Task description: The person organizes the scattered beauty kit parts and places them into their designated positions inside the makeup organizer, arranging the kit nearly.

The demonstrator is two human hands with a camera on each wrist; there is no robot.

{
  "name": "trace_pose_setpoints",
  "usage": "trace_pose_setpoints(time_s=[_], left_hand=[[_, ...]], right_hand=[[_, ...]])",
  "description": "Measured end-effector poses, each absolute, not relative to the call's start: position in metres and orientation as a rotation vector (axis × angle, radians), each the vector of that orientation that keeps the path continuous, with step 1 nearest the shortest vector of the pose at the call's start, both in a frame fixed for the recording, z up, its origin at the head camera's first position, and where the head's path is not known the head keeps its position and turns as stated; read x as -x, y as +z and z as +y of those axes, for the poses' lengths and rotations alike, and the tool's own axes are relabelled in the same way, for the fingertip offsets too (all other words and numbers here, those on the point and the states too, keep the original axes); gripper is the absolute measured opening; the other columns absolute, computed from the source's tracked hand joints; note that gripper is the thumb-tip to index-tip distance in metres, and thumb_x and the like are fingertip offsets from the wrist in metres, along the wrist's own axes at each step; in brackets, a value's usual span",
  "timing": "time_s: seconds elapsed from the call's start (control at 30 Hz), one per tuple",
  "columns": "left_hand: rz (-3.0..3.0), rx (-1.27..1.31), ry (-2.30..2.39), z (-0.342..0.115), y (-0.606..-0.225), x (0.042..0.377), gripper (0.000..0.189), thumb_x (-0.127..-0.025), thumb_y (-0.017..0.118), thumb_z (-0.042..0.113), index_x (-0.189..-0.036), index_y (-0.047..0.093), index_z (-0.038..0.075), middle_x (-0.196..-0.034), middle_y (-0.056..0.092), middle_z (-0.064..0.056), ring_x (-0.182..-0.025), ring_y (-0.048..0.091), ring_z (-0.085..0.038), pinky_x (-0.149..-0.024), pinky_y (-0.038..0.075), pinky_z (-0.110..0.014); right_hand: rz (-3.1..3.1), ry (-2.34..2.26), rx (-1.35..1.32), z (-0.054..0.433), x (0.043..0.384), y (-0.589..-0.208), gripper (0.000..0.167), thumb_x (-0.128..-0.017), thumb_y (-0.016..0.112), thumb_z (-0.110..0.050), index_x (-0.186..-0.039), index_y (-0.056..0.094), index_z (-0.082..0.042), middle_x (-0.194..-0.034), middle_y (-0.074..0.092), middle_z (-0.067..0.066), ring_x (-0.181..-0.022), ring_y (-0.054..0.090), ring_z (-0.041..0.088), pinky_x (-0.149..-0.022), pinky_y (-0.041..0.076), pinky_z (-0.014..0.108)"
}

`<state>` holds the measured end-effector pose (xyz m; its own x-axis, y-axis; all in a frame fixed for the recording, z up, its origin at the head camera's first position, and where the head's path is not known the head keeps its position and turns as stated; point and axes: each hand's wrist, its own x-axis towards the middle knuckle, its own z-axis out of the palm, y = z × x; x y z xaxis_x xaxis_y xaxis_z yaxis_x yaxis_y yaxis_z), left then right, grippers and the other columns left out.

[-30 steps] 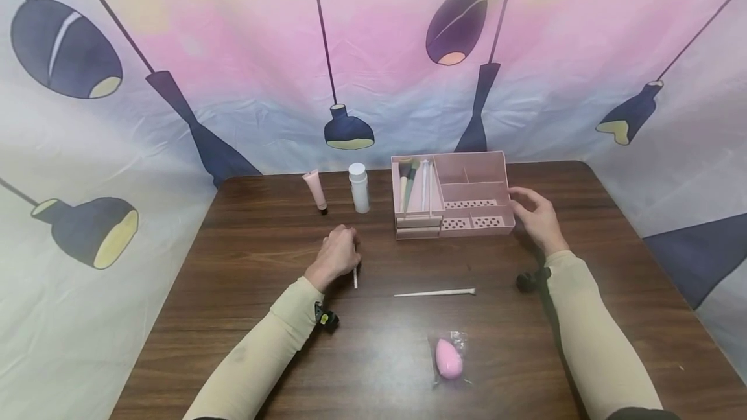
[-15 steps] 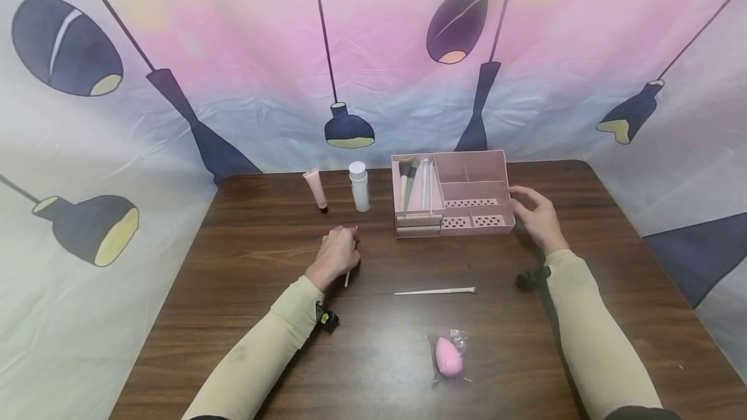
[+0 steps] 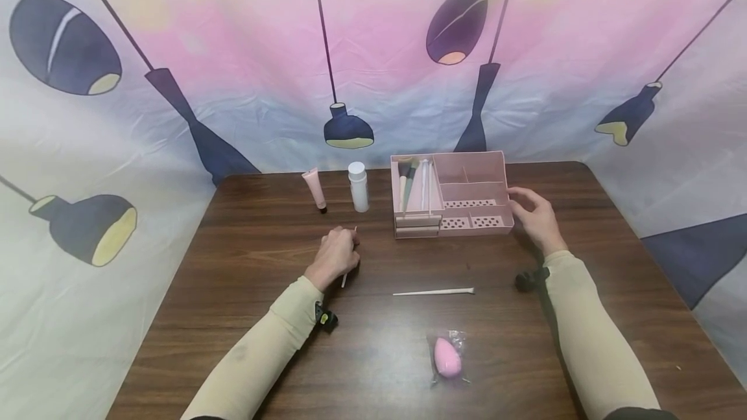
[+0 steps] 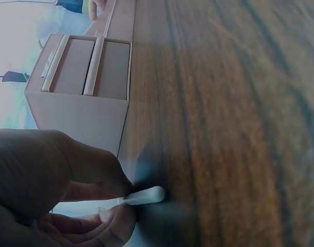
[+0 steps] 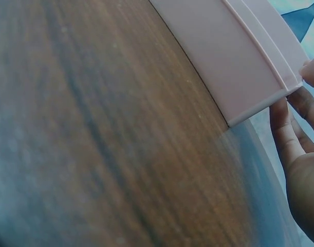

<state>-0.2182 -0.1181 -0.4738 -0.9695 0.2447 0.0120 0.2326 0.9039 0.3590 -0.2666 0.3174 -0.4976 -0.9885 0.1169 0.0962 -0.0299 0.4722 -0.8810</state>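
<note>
My left hand (image 3: 334,256) pinches a slim white stick (image 4: 149,196) between thumb and fingers, close over the table. Its rounded white end pokes out past the fingertips, and most of its length is hidden by the hand. At the back stands a pink makeup organizer (image 3: 470,175), with several makeup brushes (image 3: 410,183) in its left compartment and two small drawers (image 3: 417,226) below them. My right hand (image 3: 538,222) holds the organizer's right side, thumb at the edge (image 5: 295,82) and fingers against the outer wall. A thin white brush (image 3: 434,291) lies crosswise on the table between the hands.
A pink tube (image 3: 315,190) with a black cap and a white bottle (image 3: 358,188) stand left of the organizer. Nearer the front, a pink makeup sponge (image 3: 447,358) lies in clear wrapping. A printed cloth (image 3: 257,122) hangs behind the table's back edge.
The white stick has turned in my left hand, its near end swinging to the left and its far end showing above the fingers. My right hand has stayed at the organizer.
</note>
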Motion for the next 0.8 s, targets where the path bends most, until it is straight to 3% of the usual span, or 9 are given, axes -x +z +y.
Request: trace_pose_setpoints(time_s=[0.2,0.33,0.53,0.8], left_hand=[[3.023,-0.382,0.573,-0.119,-0.474,0.215,0.024,-0.073,0.067,0.001,-0.096,0.073,0.003,-0.092,0.065,-0.011,-0.090,0.063,-0.029,-0.077,0.055,-0.042],[3.043,-0.385,0.589,-0.118,-0.471,0.215,0.023,-0.072,0.067,0.001,-0.093,0.074,0.004,-0.091,0.065,-0.011,-0.090,0.063,-0.030,-0.078,0.055,-0.043],[3.075,-0.385,0.698,-0.114,-0.460,0.217,0.025,-0.070,0.065,0.001,-0.093,0.073,0.005,-0.087,0.063,-0.009,-0.086,0.060,-0.026,-0.079,0.053,-0.045],[3.102,-0.429,0.883,-0.109,-0.444,0.220,0.027,-0.072,0.067,0.003,-0.099,0.072,0.004,-0.086,0.064,-0.009,-0.081,0.059,-0.023,-0.072,0.050,-0.041]], right_hand=[[-2.573,1.551,0.104,0.319,0.266,-0.498,0.038,-0.097,0.059,-0.029,-0.133,0.057,-0.015,-0.139,0.052,0.011,-0.122,0.051,0.024,-0.080,0.043,0.012],[-2.571,1.559,0.094,0.320,0.267,-0.499,0.038,-0.097,0.059,-0.028,-0.133,0.057,-0.015,-0.140,0.052,0.011,-0.125,0.051,0.025,-0.085,0.044,0.017],[-2.584,1.563,0.107,0.319,0.267,-0.499,0.039,-0.097,0.059,-0.028,-0.134,0.056,-0.015,-0.142,0.051,0.012,-0.128,0.049,0.027,-0.095,0.046,0.035],[-2.582,1.529,0.096,0.316,0.266,-0.496,0.039,-0.098,0.059,-0.028,-0.134,0.057,-0.014,-0.141,0.052,0.014,-0.126,0.050,0.029,-0.091,0.046,0.028]])
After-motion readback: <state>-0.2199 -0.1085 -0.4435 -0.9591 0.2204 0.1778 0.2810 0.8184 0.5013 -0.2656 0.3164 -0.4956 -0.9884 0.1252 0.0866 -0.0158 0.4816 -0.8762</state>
